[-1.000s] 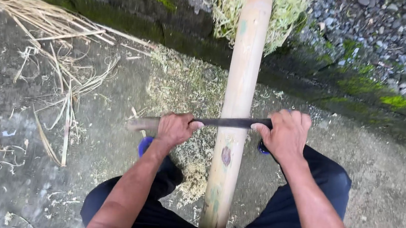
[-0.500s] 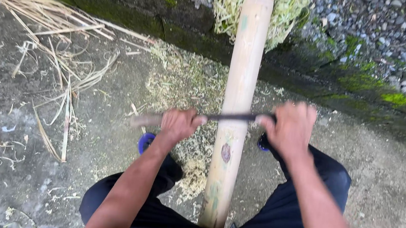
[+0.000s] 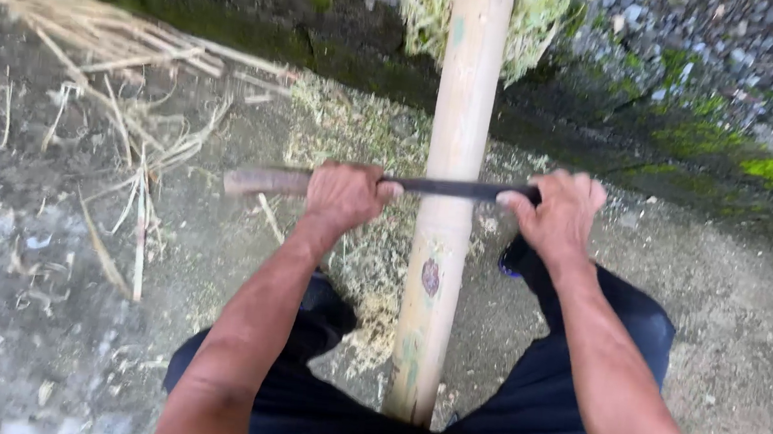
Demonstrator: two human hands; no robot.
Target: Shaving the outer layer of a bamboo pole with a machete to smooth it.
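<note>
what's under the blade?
The blade lies across the pale bamboo pole, held by left hand and right hand. Shavings litter the ground below. The contact edge is hidden.

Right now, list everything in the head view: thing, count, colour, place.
Pole: 1, pale tan, runs from between the legs up to the wall.
Blade: 1, dark with a brown handle, laid across the pole.
Shavings: many, pale yellow, on the ground left of the pole.
Dry stalks: a bundle, straw colour, upper left.
Mossy wall: 1, dark with green patches, across the top.
Gravel: grey, upper right.
Left hand: grips the handle.
Right hand: grips the blade's far end.
</note>
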